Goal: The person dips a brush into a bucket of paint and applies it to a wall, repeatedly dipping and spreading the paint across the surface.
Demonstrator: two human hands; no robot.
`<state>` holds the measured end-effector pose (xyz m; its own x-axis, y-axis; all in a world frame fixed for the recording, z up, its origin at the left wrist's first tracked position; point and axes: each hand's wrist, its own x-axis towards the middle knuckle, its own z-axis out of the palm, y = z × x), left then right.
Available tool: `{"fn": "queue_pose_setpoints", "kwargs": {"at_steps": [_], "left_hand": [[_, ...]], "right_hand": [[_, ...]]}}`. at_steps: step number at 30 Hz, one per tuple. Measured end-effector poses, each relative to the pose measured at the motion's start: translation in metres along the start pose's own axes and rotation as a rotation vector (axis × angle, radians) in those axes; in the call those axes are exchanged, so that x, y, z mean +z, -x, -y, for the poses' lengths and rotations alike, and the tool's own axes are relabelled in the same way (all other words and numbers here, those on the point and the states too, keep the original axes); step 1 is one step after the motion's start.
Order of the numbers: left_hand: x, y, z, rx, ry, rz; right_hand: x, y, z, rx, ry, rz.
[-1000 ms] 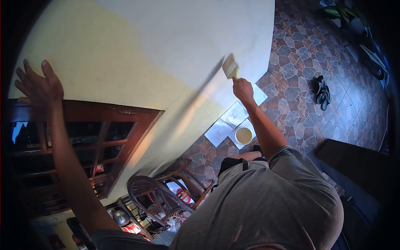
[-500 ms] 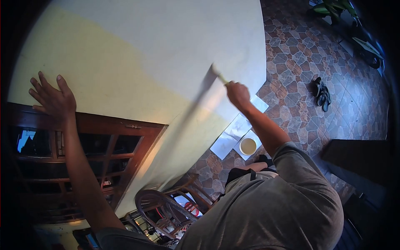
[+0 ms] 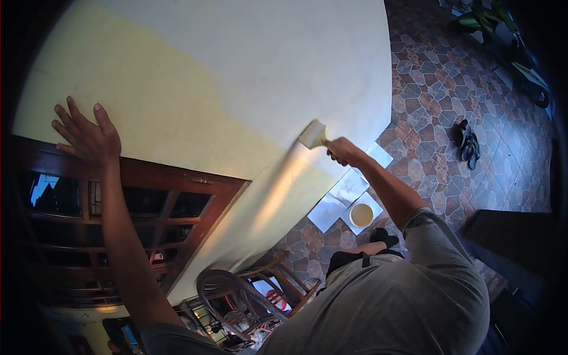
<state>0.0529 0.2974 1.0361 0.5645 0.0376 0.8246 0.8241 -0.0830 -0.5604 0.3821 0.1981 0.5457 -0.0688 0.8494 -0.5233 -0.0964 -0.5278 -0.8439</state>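
Right hand [image 3: 342,151]: we grip the brush [image 3: 313,135], bristles flat on the wall [image 3: 236,77].
Left hand [image 3: 89,135]: fingers spread, bracing.
Stroke: keep it even.

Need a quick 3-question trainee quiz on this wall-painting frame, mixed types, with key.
1. True or false: the right hand grips the paintbrush.
2. The left hand is: A) flat on the wall above the wooden window frame; B) holding the paint bowl; C) on the chair.
3. What stands on the paper sheets on the floor?

Key: 1 true; 2 A; 3 the paint bowl.
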Motion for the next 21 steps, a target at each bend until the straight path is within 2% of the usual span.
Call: {"fn": "queue_pose_setpoints", "kwargs": {"at_steps": [3, 7, 8, 10, 14, 17, 19, 21], "left_hand": [[0.000, 0.003, -0.001, 0.013, 0.009, 0.009], [0.003, 0.005, 0.002, 0.016, -0.031, 0.043], [0.002, 0.006, 0.001, 0.018, -0.015, 0.044], [0.003, 0.007, 0.001, 0.020, -0.012, 0.044], [0.003, 0.004, 0.001, 0.010, -0.020, 0.039], [0.002, 0.004, 0.000, 0.018, 0.001, 0.032], [0.002, 0.004, -0.001, 0.010, 0.004, 0.029], [0.000, 0.002, -0.001, 0.011, 0.000, 0.024]], "right_hand": [[0.007, 0.035, 0.052, -0.124, -0.007, -0.031], [0.009, 0.063, 0.070, -0.211, -0.044, 0.016], [0.009, 0.053, 0.063, -0.201, -0.044, 0.021], [0.012, 0.019, 0.041, -0.164, -0.006, -0.103], [0.012, -0.028, -0.007, -0.162, 0.059, -0.147], [0.009, -0.043, -0.051, -0.063, 0.047, -0.172], [0.001, -0.058, -0.079, 0.147, 0.088, -0.167], [-0.009, -0.059, -0.085, 0.197, 0.097, -0.159]]}}
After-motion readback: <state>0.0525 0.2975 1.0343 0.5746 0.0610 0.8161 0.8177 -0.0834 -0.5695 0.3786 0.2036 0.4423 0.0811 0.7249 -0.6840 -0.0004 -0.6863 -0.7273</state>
